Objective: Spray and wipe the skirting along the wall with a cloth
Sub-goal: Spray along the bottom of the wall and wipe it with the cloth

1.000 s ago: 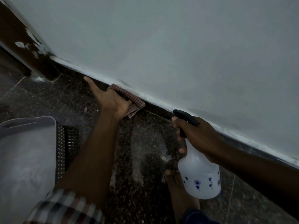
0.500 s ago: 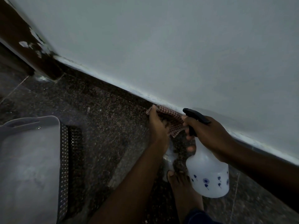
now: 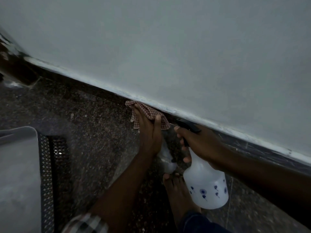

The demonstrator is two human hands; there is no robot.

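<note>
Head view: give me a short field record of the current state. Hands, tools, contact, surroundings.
left hand: presses checked cloth on the dark skirting below the wall's white edge
right hand: grips spray bottle by its black trigger head, bottle off the floor
floor: dark speckled stone
left edge: grey tray over black perforated basket
bare foot: on floor under bottle

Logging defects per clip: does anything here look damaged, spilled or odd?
The wall's bottom edge above the dark skirting looks rough and uneven. A pale wet-looking patch lies on the floor. Nothing else.
</note>
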